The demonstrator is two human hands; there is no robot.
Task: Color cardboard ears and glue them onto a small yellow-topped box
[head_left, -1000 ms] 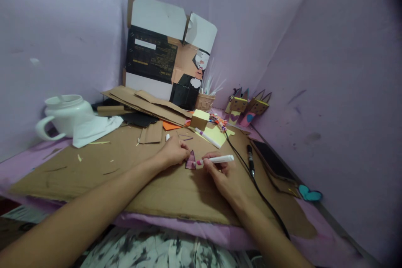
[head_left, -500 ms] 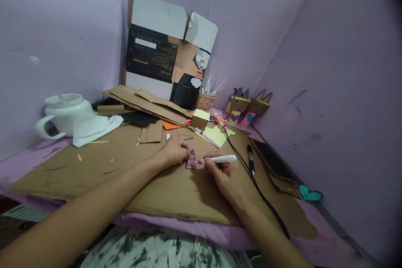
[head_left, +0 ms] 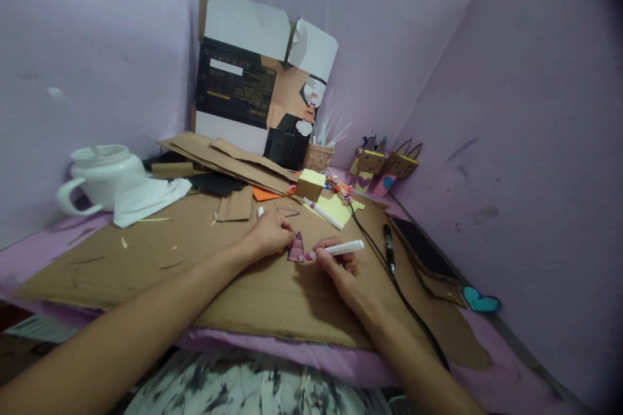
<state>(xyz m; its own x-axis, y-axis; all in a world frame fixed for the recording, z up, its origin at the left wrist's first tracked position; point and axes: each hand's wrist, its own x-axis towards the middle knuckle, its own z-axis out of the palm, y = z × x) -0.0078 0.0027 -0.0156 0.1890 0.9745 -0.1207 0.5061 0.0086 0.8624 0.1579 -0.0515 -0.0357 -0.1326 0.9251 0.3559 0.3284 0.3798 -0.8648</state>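
Note:
My right hand (head_left: pixel 339 264) is closed around a white marker (head_left: pixel 344 248) with a pink tip. That tip touches or hovers at the lower right corner of a small triangular cutout (head_left: pixel 295 249), coloured pinkish purple with a dark outline. Fingers of my left hand (head_left: pixel 272 233) are pinched at the left edge of the cutout, against the cardboard sheet (head_left: pixel 233 298). Just behind that hand lies a white marker cap (head_left: pixel 260 211). A second white marker with a purple band (head_left: pixel 322 213) rests on yellow paper (head_left: pixel 348 211).
A white pot (head_left: pixel 104 172) with a cloth (head_left: pixel 150 201) stands at left. Cardboard pieces (head_left: pixel 233 162) are stacked behind. A small yellow-topped box (head_left: pixel 310 185), a black pen (head_left: pixel 389 246), a cable (head_left: pixel 413 311) and a dark phone-like slab (head_left: pixel 423 246) lie rightward. Cardboard animal figures (head_left: pixel 372 162) stand behind.
The marker tip has moved slightly down along the cutout to its lower right corner, and the marker is tilted more. My left hand stays in place.

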